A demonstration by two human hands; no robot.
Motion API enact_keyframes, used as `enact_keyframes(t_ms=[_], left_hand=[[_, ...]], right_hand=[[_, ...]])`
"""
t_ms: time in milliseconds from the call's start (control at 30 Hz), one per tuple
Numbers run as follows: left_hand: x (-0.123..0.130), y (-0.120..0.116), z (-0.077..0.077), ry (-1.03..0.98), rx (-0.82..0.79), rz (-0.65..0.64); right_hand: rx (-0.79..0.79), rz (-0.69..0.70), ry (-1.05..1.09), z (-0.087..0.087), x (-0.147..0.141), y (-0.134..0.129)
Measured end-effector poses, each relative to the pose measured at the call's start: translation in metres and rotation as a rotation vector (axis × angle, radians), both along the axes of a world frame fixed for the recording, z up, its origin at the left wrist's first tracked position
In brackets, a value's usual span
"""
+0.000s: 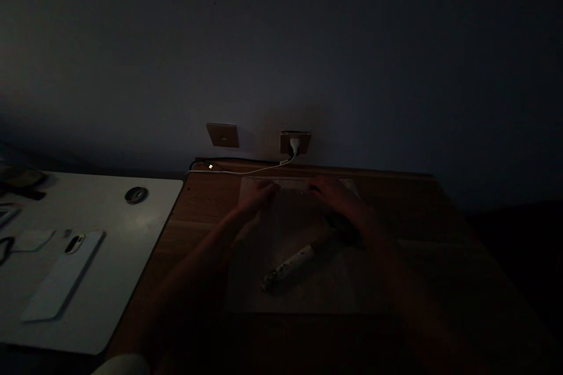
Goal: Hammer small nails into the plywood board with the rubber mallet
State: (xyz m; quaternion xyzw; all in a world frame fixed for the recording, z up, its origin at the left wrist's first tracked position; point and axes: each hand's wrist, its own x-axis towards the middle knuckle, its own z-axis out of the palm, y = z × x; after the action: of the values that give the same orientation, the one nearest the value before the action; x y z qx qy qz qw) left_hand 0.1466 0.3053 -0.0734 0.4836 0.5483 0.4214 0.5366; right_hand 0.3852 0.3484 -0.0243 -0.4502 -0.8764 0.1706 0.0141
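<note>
Sheet (pixel 250 299), pale, flat on wooden table (pixel 193 205); tool (pixel 290 263) lies diagonally on top, dark end partly behind right forearm. 2 hands, apart: left hand (pixel 263 190) and right hand (pixel 328 190) at the far edge. Too dark to tell whether the fingers pinch it. Handling, my judgement: keep the 2 contact points level, tension even, moves slow; a sharp tug could skew the sheet or roll the tool. White cord (pixel 264 169) runs behind, near the far edge.

left hand (pixel 265 189), right hand (pixel 326 188): far edge of sheet (pixel 281 300) | tool (pixel 299 261) (dimly lit): on sheet
</note>
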Motion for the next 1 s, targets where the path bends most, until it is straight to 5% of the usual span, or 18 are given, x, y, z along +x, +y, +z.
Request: enact_keyframes(t_ms=[167,300,567,1000], left_hand=[[0.005,0.000,0.005,0.708,0.265,-0.244],[0.008,0.004,0.010,0.783,0.271,-0.307],[0.009,0.022,0.017,0.273,0.060,-0.073],[0.030,-0.025,0.007,-0.618,-0.379,0.168]], right_hand=[[-0.010,0.015,0.011,-0.003,-0.016,-0.002],[-0.014,0.029,0.001,-0.003,-0.023,-0.002],[0.002,0.049,-0.012,0.001,-0.037,-0.001],[-0.007,0.156,-0.029,-0.013,-0.045,0.001]])
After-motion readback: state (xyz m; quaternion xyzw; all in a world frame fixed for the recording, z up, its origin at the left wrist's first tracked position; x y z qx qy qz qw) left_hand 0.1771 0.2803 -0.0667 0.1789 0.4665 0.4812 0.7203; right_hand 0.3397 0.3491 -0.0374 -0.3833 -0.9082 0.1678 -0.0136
